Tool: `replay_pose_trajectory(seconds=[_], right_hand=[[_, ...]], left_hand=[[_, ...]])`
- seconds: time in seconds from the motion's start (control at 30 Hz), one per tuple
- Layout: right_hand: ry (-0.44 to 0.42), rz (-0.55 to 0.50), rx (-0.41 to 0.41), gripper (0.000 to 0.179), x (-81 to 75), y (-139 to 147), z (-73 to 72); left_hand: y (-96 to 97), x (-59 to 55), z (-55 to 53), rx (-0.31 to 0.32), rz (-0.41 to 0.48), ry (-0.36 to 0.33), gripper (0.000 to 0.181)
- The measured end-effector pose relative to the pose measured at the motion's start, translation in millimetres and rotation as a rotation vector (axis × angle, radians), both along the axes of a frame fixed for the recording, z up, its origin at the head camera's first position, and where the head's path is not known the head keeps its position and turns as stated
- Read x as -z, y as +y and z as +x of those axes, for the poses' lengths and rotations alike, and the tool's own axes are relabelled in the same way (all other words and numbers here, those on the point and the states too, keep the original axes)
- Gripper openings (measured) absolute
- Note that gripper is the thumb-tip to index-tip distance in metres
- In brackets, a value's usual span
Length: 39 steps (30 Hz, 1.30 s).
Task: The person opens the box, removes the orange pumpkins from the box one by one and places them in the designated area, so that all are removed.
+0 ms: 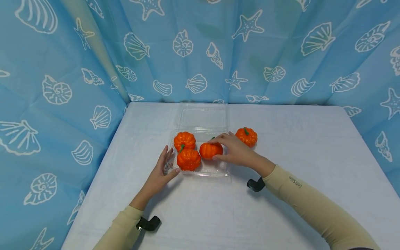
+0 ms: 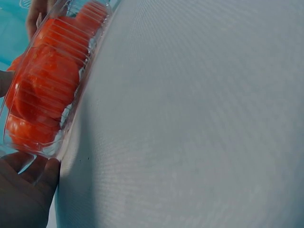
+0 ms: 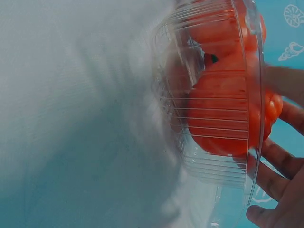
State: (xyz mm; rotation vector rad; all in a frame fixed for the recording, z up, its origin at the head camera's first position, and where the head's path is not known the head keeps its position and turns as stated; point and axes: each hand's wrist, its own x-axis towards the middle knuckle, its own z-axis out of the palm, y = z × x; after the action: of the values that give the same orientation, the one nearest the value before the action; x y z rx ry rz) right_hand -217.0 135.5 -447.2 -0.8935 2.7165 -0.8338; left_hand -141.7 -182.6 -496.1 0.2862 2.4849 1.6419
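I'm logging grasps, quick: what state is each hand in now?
Left hand: open, touching the clear container.
Right hand: holding an orange pumpkin between thumb and fingers.

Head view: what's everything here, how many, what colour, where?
Table: one, white, central
Container: one, clear, on the table
Lid: one, clear, behind the container
Pumpkins: four, orange, three inside the container, one right of it
Curtain: count unclear, blue with white shells, behind and beside the table
Sleeves: two, beige, lower left and right
Wrist devices: two, black, one by each sleeve
Left hand: one, at the container's left
Right hand: one, holding the container's rightmost pumpkin
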Motion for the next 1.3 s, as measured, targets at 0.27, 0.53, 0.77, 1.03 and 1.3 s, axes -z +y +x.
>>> replay_pose_trajectory(seconds=[0.27,0.53,0.77,1.03,1.3], right_hand=[[-0.026,-0.015,0.036,0.047,-1.1,0.0,-1.2],[-0.026,0.033,0.026,0.052,-0.6,-1.4,-1.9],[-0.06,0.052,-0.018,0.048,-4.6,-1.9,-2.6],[-0.055,0.074,-0.061,0.044,-4.6,-1.0,-3.9],[-0.065,0.089,-0.092,0.05,-3.3,-0.9,-4.7]], left_hand=[[-0.3,0.8,-0.4,0.0,0.002,0.003,0.096],[-0.6,1.3,-0.3,0.001,0.008,0.004,0.096],[-0.3,1.9,-0.2,-0.001,0.011,0.002,0.095],[-1.1,3.5,-1.0,0.003,0.0,0.006,0.096],[-1.3,4.4,-1.8,0.001,0.0,0.006,0.098]])
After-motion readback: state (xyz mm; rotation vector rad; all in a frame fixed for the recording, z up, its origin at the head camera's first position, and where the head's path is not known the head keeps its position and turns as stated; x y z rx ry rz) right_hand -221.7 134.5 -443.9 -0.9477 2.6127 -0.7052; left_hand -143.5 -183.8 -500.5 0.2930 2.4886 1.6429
